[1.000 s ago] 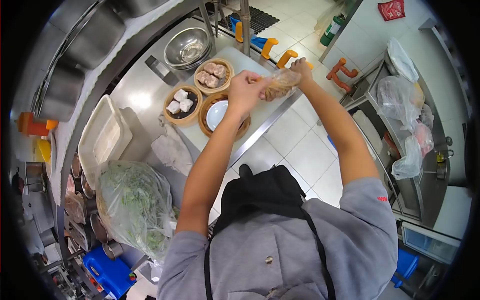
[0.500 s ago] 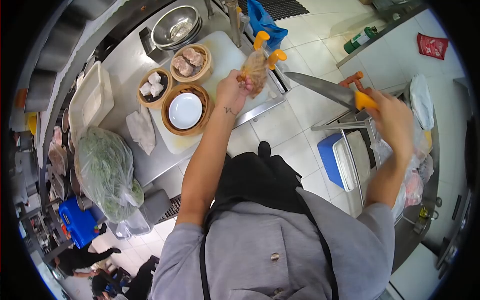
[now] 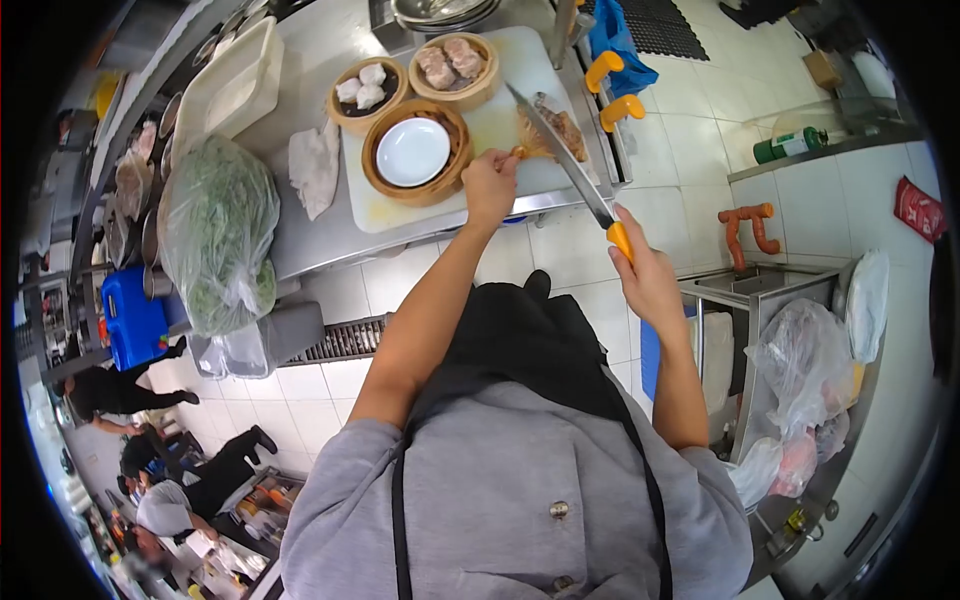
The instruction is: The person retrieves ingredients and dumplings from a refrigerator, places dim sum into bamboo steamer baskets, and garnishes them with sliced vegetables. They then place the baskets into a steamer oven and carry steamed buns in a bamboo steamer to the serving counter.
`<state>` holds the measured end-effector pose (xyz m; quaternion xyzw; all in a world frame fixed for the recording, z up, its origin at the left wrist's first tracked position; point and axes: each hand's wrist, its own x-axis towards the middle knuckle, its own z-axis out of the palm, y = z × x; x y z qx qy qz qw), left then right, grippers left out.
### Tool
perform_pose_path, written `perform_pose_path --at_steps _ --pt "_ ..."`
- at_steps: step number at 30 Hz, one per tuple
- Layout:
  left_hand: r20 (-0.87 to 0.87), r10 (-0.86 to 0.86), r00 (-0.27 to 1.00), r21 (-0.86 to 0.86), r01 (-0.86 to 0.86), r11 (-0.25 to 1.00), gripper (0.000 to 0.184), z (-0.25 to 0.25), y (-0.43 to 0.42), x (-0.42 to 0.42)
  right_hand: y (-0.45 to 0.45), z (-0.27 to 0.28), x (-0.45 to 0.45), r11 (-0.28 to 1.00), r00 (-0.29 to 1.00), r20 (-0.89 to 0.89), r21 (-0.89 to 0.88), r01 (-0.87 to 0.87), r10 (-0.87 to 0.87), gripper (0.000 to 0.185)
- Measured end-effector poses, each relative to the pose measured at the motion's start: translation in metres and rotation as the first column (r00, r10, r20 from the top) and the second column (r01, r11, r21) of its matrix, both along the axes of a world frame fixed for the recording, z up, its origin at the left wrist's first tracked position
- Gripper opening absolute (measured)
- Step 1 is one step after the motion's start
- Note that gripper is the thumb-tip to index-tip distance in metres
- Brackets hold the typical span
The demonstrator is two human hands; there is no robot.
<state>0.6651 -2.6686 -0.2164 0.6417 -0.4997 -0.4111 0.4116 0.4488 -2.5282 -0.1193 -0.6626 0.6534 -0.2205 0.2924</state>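
Note:
My right hand (image 3: 645,275) is closed around the yellow handle of a large kitchen knife (image 3: 572,168). The blade lies slantwise across a brown bundle (image 3: 568,130), which looks like a knotted plastic bag of food, on the white cutting board (image 3: 388,214). Whether the edge has cut into it I cannot tell. With fingers pinched, my left hand (image 3: 490,185) grips the bundle's orange end at the near left. Beside that hand stands a bamboo steamer (image 3: 462,150) with a white dish (image 3: 412,153) inside. Two more steamers behind it hold white dumplings (image 3: 362,88) and pinkish meat pieces (image 3: 450,63).
Two orange handles (image 3: 622,112) stick up at the table's right edge. A cloth (image 3: 313,170), a bag of greens (image 3: 218,235) and a cream tub (image 3: 230,88) lie to the left. Plastic bags (image 3: 805,350) sit on the right counter. Other people (image 3: 185,495) work at lower left.
My left hand has lowered the brown bundle onto the board. My right hand has brought the knife leftward from the right side, over the bundle. The whole view has shifted.

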Motion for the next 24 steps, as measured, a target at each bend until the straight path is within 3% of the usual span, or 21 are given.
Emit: perform_pose_path --at_steps 2,4,5,7,9,14,16,20,22,23,24 --pt "0.155 -0.017 0.988 -0.08 0.03 0.996 0.015 -0.008 -0.003 0.005 -0.002 -0.018 -0.003 0.992 0.994 -0.079 -0.094 -0.084 0.077 0.061" --pt "0.158 0.001 0.987 -0.115 0.017 0.993 0.015 -0.021 -0.008 0.007 0.001 -0.021 -0.003 0.988 0.951 -0.27 0.032 -0.148 0.151 0.061" --pt "0.202 0.002 0.979 -0.148 0.028 0.989 0.014 -0.02 -0.006 0.007 0.0 -0.019 0.0 0.987 0.948 -0.275 0.04 -0.156 0.161 0.061" --pt "0.244 0.0 0.97 -0.171 0.043 0.984 0.014 -0.017 -0.001 0.008 -0.004 -0.015 0.009 0.988 0.875 -0.465 0.128 -0.089 0.138 0.06" --pt "0.317 0.028 0.948 -0.208 0.04 0.977 0.013 -0.01 0.0 0.005 -0.014 -0.017 0.018 0.984 0.886 -0.432 0.128 -0.121 0.165 0.059" --pt "0.302 0.021 0.953 -0.232 0.052 0.971 0.013 -0.007 0.004 0.006 -0.014 -0.012 0.009 0.977 0.919 -0.345 0.163 -0.14 0.189 0.059" --pt "0.315 0.047 0.948 -0.199 0.018 0.98 0.009 -0.006 0.0 0.006 0.002 0.006 0.002 0.947 0.904 -0.37 0.304 -0.1 0.214 0.061" --pt "0.295 0.071 0.953 -0.197 -0.012 0.98 0.009 -0.007 0.005 0.008 0.044 0.028 -0.012 0.957 0.897 -0.397 0.278 -0.085 0.195 0.064" --pt "0.275 0.024 0.961 -0.235 0.043 0.971 0.011 -0.001 0.007 0.01 0.051 0.056 -0.018 0.93 0.877 -0.441 0.369 -0.014 0.188 0.06" --pt "0.27 0.027 0.963 -0.242 0.04 0.969 0.011 0.0 0.008 0.01 0.058 0.064 -0.029 0.932 0.875 -0.447 0.363 -0.014 0.187 0.06" --pt "0.217 0.016 0.976 -0.262 0.043 0.964 0.011 0.0 0.011 0.011 0.066 0.072 -0.044 0.972 0.942 -0.315 0.234 -0.038 0.113 0.056"
